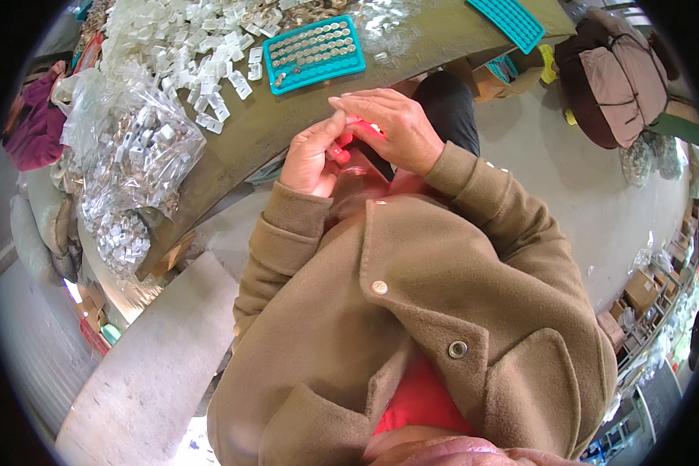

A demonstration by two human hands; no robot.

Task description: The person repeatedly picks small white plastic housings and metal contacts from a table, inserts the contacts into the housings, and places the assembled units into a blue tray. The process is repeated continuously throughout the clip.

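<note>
My left hand (311, 159) and my right hand (400, 128) meet just off the near edge of the table. The fingers of both are bent inward and pressed together. Bright red patches (340, 151) show between and under the fingers; whether these are finger covers or a held piece, I cannot tell. What the fingertips pinch is hidden. Just beyond my hands lies a teal ribbed tray (318, 76), with rows of small round metallic pieces (312, 45) and a few loose ones at its near left corner.
Translucent plastic pieces (202, 54) heap across the table (245, 128). A clear bag (132, 147) of similar pieces hangs over its left side. Another teal tray (509, 23) sits at the far right edge. Below it stands a cardboard box (512, 81). A pale bench (147, 357) is at left.
</note>
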